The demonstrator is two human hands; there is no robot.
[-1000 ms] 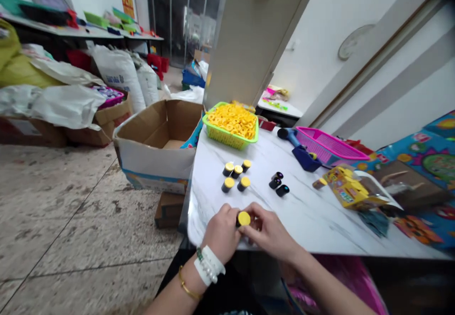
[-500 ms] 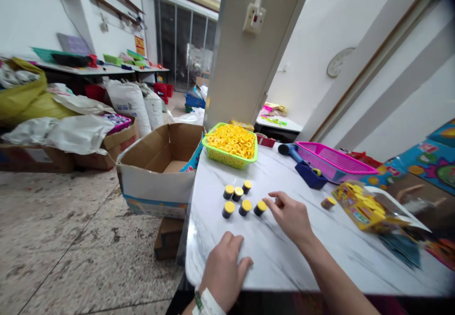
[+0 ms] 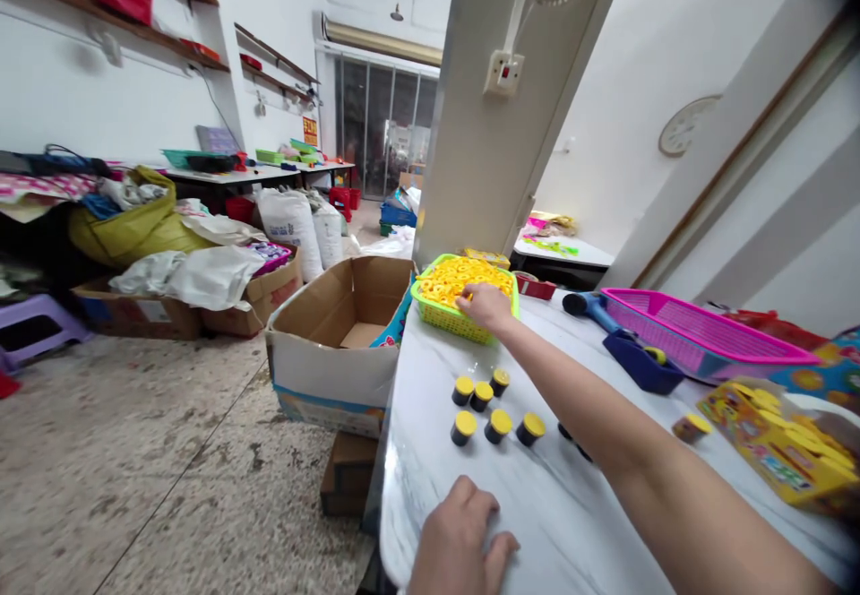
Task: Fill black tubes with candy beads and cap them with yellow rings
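Note:
My right hand point(image 3: 485, 306) reaches over the green basket point(image 3: 463, 323), its fingers closed together at the heap of small yellow plastic pieces point(image 3: 453, 280). Whatever lies between the fingertips is too small to make out. Several little dark cylinders with yellow caps point(image 3: 498, 426) stand upright in two rows on the table, below the basket. Another dark object point(image 3: 570, 435) is partly hidden by my right forearm. My left hand point(image 3: 463, 532) rests at the near side of the table with thumb and fingers apart, holding nothing.
An open cardboard box point(image 3: 336, 371) stands against the table's left edge. On the right are a pink basket point(image 3: 705, 335), a dark blue tray point(image 3: 641, 362), a lone yellow-capped cylinder point(image 3: 692, 428) and a yellow carton point(image 3: 772, 443). A pillar point(image 3: 503, 147) rises behind the green basket.
My right hand has moved from beside the capped cylinders, forward and left to the yellow pieces in the basket. My left hand stays low on the table. The view has turned left.

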